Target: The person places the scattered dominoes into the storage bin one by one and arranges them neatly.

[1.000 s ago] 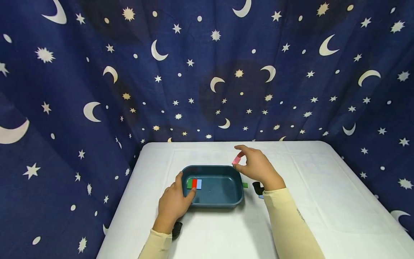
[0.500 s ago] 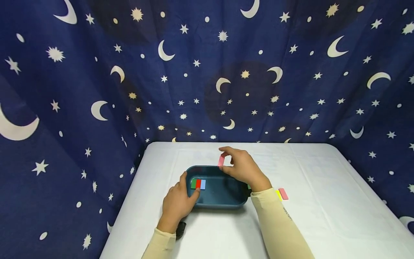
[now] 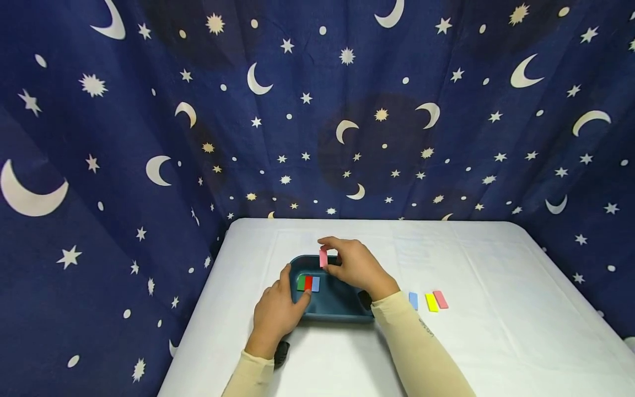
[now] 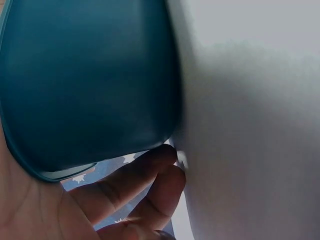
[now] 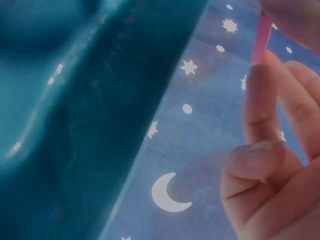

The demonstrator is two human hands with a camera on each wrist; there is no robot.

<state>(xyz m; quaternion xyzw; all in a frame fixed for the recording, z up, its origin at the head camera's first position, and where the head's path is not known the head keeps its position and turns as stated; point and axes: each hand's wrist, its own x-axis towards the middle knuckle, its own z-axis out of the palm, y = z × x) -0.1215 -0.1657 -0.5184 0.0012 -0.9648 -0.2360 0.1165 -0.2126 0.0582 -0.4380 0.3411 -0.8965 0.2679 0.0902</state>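
While the left hand (image 3: 275, 310) grips the tray (image 3: 337, 318), three tiles (image 3: 308, 283) inside, the right hand (image 3: 358, 269) pinches a pink tile (image 3: 323, 258), leaving three strays (image 3: 431, 302) visible outside.

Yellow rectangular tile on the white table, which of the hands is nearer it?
Right: the right hand is at the teal tray, left of the yellow tile; the left hand grips the tray's left end, farther away.

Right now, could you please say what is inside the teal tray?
The teal tray holds a green piece, red piece and blue piece side by side. Anything behind the left hand, right hand or black right-wrist device cannot be seen.
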